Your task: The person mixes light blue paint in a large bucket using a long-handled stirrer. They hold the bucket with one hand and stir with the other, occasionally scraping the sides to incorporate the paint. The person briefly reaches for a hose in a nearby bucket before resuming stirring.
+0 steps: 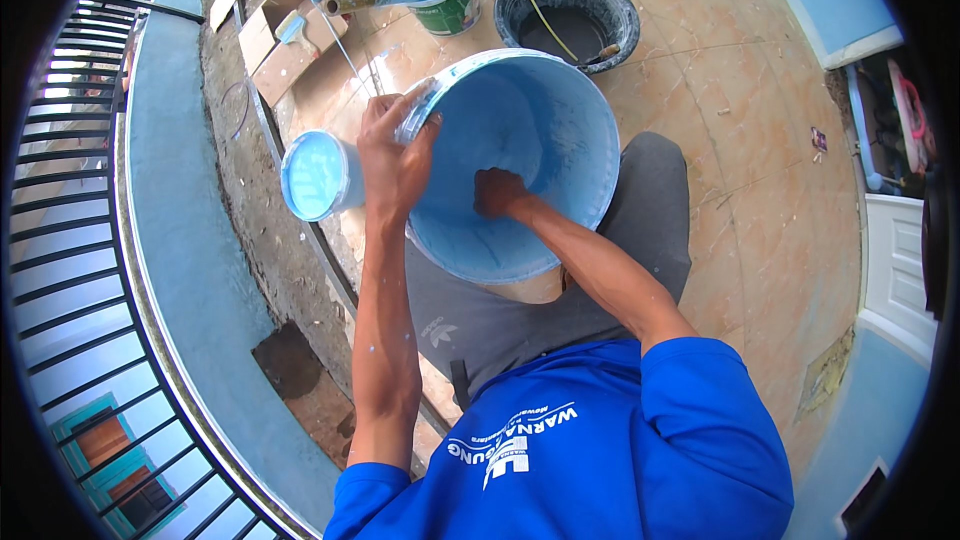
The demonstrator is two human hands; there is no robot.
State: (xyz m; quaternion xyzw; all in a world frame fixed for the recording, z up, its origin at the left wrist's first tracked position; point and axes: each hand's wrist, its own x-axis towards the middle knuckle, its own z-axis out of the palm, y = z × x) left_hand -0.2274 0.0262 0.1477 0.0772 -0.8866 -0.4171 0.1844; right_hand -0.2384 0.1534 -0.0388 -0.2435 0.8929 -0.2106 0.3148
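Observation:
A large bucket (590, 130), coated inside with light blue paint, is tilted between my legs with its mouth toward me. My left hand (397, 152) is closed on its left rim, fingers over the edge. Beside those fingers is a pale, shiny bit I cannot make out. Down inside the bucket, my right hand (499, 192) is curled into a fist near the painted wall. Whatever it holds, if anything, is hidden. Left of my left wrist stands a small tub (316, 176) of light blue paint.
Beyond the bucket are a black basin (628, 15) with a hose in it and a green paint pail (447, 12) with a roller handle across it. A paintbrush (296, 30) lies on cardboard (283, 68). A low blue wall (185, 200) with black railings runs along the left.

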